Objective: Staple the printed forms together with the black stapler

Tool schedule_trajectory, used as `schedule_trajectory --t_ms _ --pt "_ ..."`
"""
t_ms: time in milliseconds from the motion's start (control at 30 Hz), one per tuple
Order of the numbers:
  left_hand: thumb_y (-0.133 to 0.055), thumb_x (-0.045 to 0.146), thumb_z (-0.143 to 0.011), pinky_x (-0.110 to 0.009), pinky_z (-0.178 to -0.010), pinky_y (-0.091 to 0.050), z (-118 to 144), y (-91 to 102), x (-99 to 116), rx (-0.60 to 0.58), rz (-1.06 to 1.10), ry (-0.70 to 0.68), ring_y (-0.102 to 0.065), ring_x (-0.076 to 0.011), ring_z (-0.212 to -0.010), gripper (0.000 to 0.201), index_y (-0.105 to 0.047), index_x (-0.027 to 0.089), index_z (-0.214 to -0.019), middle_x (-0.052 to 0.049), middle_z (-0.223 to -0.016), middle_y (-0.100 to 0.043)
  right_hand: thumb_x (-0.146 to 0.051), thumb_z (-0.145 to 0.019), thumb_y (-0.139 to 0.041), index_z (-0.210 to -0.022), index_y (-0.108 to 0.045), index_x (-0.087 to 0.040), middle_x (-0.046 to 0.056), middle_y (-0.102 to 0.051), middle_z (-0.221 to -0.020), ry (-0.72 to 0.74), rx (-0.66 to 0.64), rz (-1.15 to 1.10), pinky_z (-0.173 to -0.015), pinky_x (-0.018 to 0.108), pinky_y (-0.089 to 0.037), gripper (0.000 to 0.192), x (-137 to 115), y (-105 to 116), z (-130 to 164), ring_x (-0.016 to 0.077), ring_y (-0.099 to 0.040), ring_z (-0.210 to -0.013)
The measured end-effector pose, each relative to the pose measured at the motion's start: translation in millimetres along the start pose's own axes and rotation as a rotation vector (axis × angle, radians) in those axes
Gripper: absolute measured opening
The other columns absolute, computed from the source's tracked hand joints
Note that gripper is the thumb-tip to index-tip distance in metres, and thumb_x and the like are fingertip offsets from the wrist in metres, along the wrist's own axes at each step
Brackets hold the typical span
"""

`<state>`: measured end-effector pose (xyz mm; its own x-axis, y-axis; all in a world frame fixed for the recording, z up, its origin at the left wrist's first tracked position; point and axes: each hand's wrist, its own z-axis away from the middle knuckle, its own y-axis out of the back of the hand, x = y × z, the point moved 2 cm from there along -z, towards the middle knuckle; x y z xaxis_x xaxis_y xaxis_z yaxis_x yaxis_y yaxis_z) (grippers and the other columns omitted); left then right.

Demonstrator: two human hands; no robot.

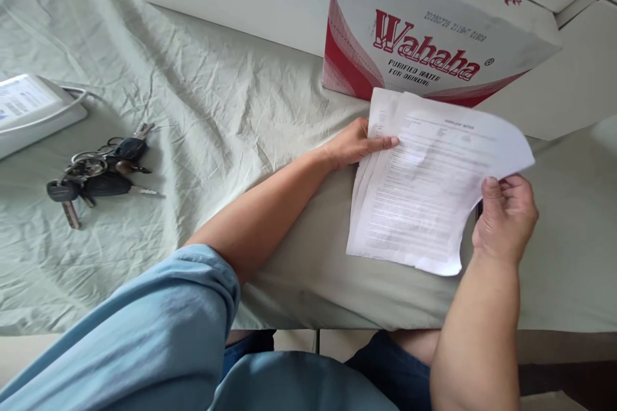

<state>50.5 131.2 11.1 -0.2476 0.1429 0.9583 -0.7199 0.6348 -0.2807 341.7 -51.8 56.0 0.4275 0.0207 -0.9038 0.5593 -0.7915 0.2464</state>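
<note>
The person holds a stack of papers (429, 186) with both hands. The left hand (357, 143) pinches the far left edge of the stack, thumb on top and the other fingers hidden under the sheets. The right hand (506, 215) pinches the right edge, thumb on top, with the fingers curled behind. The top sheet has small print that is too blurry to read.

The papers sit near the front edge of the table (308, 282), toward its right side, and the right part of the stack is lifted up. A wrinkled pale green cloth (193, 109) covers the table. A red and white Wahaha box (424, 31) stands at the back edge, just behind the papers. A bunch of keys (96, 173) lies well apart toward the left edge. A white device (29, 112) sits at the left edge, behind the keys.
</note>
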Motion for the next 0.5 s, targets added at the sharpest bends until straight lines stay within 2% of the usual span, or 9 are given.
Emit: schedule_trajectory --t_ms 100,167,267,367,500 --pt "-0.109 0.086 -0.073 -0.073 -0.136 -0.062 -5 2.1 -4 0.174 0.144 -0.031 -0.084 -0.0517 -0.148 0.081 -0.088 0.022 -0.118 -0.019 -0.133 -0.094 -0.092 -0.069 -0.104 -0.128 -0.081 -0.026 0.007 -0.086 -0.127 -0.205 -0.206 -0.023 -0.136 0.059 -0.058 0.091 7 10 -3 0.0291 -0.081 -0.13" --pt "-0.109 0.085 -0.071 -0.072 -0.143 -0.056 -10 4.7 -6 0.272 0.246 -0.078 -0.077 -0.0505 -0.159 0.08 -0.087 0.026 -0.12 -0.015 -0.138 -0.094 -0.098 -0.069 -0.101 -0.13 -0.081 -0.025 0.012 -0.088 -0.129 -0.341 -0.288 -0.036 -0.126 0.063 -0.067 0.097 10 18 -3 0.0327 -0.086 -0.124" --pt "-0.11 0.08 -0.068 -0.072 -0.148 -0.048 -18 8.3 -7 0.352 0.351 -0.136 -0.062 -0.0497 -0.174 0.073 -0.086 0.033 -0.118 -0.008 -0.134 -0.096 -0.109 -0.068 -0.093 -0.128 -0.08 -0.025 0.016 -0.09 -0.121 -0.503 -0.346 -0.073 -0.099 0.058 -0.078 0.104 14 23 0 0.0348 -0.091 -0.106" --pt "-0.104 0.083 -0.071 -0.074 -0.15 -0.04 -21 9.6 -6 0.354 0.364 -0.149 -0.051 -0.0488 -0.182 0.073 -0.087 0.034 -0.121 -0.006 -0.126 -0.097 -0.111 -0.067 -0.092 -0.123 -0.079 -0.026 0.016 -0.091 -0.111 -0.61 -0.42 -0.074 -0.088 0.052 -0.079 0.103 18 18 6 0.0349 -0.093 -0.102" --pt "-0.096 0.09 -0.076 -0.073 -0.153 -0.033 -21 9.6 -2 0.274 0.324 -0.124 -0.045 -0.0448 -0.185 0.078 -0.084 0.036 -0.129 -0.005 -0.122 -0.096 -0.107 -0.069 -0.095 -0.119 -0.079 -0.026 0.013 -0.091 -0.107 -0.638 -0.51 -0.078 -0.087 0.049 -0.079 0.096 14 2 17 0.0331 -0.093 -0.102"
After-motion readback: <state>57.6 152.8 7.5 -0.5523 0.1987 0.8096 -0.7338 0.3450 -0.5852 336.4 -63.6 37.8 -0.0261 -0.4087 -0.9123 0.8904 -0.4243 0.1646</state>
